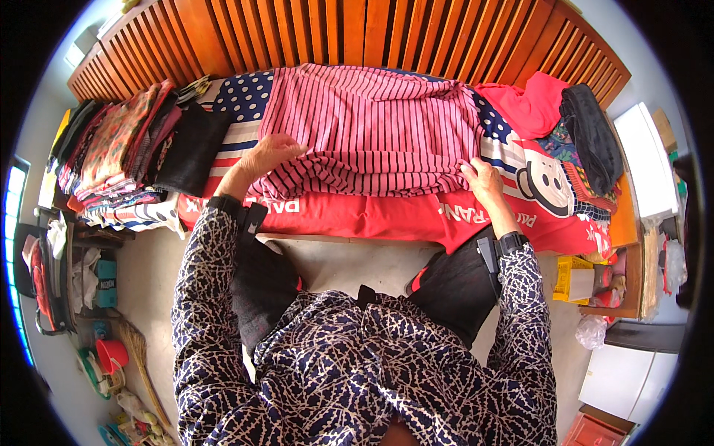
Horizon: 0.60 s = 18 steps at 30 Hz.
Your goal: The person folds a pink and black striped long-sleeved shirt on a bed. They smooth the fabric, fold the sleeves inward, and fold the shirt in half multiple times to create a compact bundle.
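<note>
A pink cloth with dark stripes (362, 125), perhaps a garment or sheet, lies spread on the bed, its near part gathered in a folded band (368, 171). My left hand (273, 151) is over the left end of this band, fingers stretched toward the right and no cloth visibly gripped. At the band's right end, my right hand (484, 179) pinches the striped edge between thumb and fingers. Beneath the cloth is a red, white and navy printed bed cover (346, 217) with dots and lettering.
Folded clothes (120, 139) are stacked on the bed's left, beside a black folded garment (192, 153). At right lie a red garment (524, 106) and a dark folded one (592, 139). A slatted wooden headboard (357, 33) closes the far side. A broom (136, 357) and red bucket (111, 355) stand left.
</note>
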Motion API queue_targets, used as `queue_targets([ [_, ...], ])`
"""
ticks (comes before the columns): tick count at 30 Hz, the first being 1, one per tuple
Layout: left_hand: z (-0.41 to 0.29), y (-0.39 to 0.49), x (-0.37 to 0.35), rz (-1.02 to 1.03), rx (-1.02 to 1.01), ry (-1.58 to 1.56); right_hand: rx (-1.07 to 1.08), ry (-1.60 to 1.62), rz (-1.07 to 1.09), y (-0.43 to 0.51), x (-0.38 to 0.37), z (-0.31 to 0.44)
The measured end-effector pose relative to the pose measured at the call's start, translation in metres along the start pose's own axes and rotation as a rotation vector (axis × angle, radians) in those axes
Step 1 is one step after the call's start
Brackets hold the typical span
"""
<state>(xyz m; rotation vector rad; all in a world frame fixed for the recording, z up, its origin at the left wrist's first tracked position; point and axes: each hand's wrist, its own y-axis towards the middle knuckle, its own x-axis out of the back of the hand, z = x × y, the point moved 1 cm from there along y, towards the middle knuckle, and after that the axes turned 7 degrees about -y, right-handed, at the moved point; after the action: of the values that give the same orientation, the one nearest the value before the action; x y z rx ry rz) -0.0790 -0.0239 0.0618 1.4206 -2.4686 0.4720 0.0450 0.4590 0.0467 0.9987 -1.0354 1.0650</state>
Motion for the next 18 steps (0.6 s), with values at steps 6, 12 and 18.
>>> queue_targets([
  [6, -0.032, -0.035, -0.004, 0.249, -0.034, 0.046, 0.011, 0.011, -0.061, 0.001, 0.006, -0.003],
  [12, -0.05, -0.013, 0.012, 0.112, 0.0, -0.445, -0.068, -0.064, -0.022, 0.002, 0.013, 0.003],
  [18, -0.035, 0.009, 0.028, -0.322, -0.086, -0.554, -0.099, -0.113, -0.03, 0.002, 0.01, -0.001],
])
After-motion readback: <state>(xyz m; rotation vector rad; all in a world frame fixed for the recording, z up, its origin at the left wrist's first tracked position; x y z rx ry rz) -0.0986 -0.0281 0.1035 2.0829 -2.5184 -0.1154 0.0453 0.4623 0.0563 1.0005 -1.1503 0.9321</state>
